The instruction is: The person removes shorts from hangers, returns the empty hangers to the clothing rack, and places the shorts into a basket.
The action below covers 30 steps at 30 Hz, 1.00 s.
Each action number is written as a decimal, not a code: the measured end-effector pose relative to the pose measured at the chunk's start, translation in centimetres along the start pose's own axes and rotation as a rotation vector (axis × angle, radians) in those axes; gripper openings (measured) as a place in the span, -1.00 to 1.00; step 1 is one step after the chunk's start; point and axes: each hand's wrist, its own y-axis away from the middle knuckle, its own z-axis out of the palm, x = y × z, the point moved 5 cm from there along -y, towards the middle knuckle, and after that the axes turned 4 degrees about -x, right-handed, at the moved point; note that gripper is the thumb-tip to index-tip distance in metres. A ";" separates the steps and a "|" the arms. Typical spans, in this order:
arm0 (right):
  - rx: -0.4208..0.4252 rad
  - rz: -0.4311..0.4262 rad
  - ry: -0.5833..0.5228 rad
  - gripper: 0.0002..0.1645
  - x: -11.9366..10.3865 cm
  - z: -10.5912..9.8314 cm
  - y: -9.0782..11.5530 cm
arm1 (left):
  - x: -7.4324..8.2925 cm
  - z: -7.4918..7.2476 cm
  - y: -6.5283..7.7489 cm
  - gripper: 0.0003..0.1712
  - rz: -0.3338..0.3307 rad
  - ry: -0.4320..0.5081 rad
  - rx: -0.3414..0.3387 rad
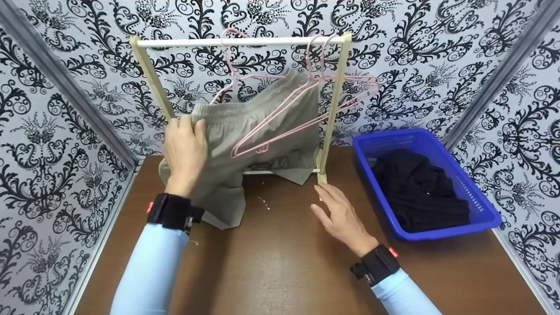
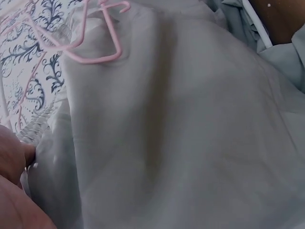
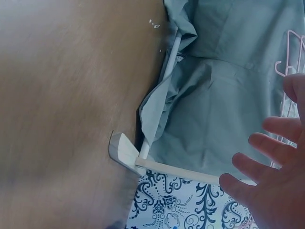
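Grey-green shorts (image 1: 271, 118) with an elastic waist hang at the rack (image 1: 245, 42), one pink hanger (image 1: 236, 78) showing behind the waistband. My left hand (image 1: 186, 148) pinches the waistband's left end between thumb and fingers. In the left wrist view the cloth (image 2: 190, 119) fills most of the picture, and only part of the hand (image 2: 19, 176) shows. Another pink hanger (image 1: 280, 109) hangs in front of the shorts, with more hanger wire to the right. My right hand (image 1: 343, 214), fingers spread and holding nothing, is near the rack's right foot (image 3: 124, 152).
A blue basket (image 1: 376, 183) with dark clothing (image 1: 420, 192) stands on the brown table (image 1: 280, 262) at the right. Patterned walls (image 1: 420, 65) close in the back and sides. The shorts' lower edge drapes by the rack's low white bar (image 1: 258, 172).
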 end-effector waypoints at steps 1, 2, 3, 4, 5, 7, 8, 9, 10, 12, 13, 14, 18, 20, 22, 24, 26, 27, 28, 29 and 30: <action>0.002 -0.003 0.002 -0.38 0.0 0.0 0.0 | -0.1 -0.2 0.0 -0.64 -0.007 -0.001 0.004; 0.002 -0.005 0.005 -0.38 -0.1 0.0 0.0 | -0.1 -0.4 0.0 -0.64 -0.012 -0.002 0.007; 0.004 -0.006 0.007 -0.38 -0.1 0.0 0.0 | -0.2 -0.5 0.1 -0.64 -0.018 -0.002 0.009; 0.007 -0.007 0.010 -0.38 -0.1 0.0 0.0 | -0.3 -0.7 0.1 -0.64 -0.024 -0.001 0.010; 0.009 -0.006 0.010 -0.38 -0.1 0.1 0.0 | -0.4 -0.9 0.1 -0.64 -0.030 0.001 0.011; 0.011 -0.006 0.010 -0.38 -0.1 0.1 0.1 | -0.6 -1.2 0.2 -0.64 -0.044 0.002 0.010; 0.011 -0.005 0.008 -0.37 -0.1 0.2 0.1 | -0.7 -1.3 0.3 -0.64 -0.048 0.004 0.008; 0.013 -0.006 0.006 -0.37 -0.1 0.2 0.2 | -0.8 -1.5 0.4 -0.64 -0.052 0.005 0.009; 0.014 -0.008 0.007 -0.37 -0.1 0.2 0.2 | -0.9 -1.6 0.5 -0.64 -0.055 0.007 0.010; 0.016 -0.012 0.007 -0.37 -0.1 0.3 0.3 | -1.1 -1.9 0.9 -0.64 -0.061 0.007 0.013; 0.018 -0.014 0.009 -0.38 -0.1 0.4 0.4 | -1.2 -2.0 1.0 -0.64 -0.062 0.011 0.016; 0.019 -0.016 0.009 -0.38 -0.1 0.5 0.4 | -1.4 -2.1 1.2 -0.65 -0.063 0.014 0.019; 0.017 -0.016 0.004 -0.37 0.0 0.6 0.5 | -1.9 -2.3 1.9 -0.65 -0.083 0.026 0.019; 0.011 -0.010 0.000 -0.37 0.0 0.6 0.6 | -2.3 -2.2 2.2 -0.65 -0.097 0.028 0.016; 0.007 0.000 -0.002 -0.36 0.1 0.6 0.7 | -2.5 -2.2 2.6 -0.66 -0.103 0.033 0.024; 0.005 0.006 -0.005 -0.37 0.1 0.6 0.8 | -2.7 -2.1 3.1 -0.66 -0.105 0.033 0.043; 0.007 0.008 -0.007 -0.37 0.2 0.6 0.9 | -2.9 -2.0 3.5 -0.66 -0.106 0.036 0.061; 0.007 0.009 -0.006 -0.37 0.2 0.6 1.0 | -3.1 -2.0 3.7 -0.66 -0.105 0.038 0.069; 0.009 0.008 -0.008 -0.37 0.2 0.6 1.1 | -3.2 -1.9 3.9 -0.66 -0.107 0.038 0.072; 0.011 0.007 -0.009 -0.37 0.2 0.7 1.2 | -3.3 -1.8 4.1 -0.66 -0.113 0.039 0.071; 0.012 0.006 -0.009 -0.37 0.2 0.7 1.2 | -3.5 -1.6 4.3 -0.66 -0.118 0.042 0.068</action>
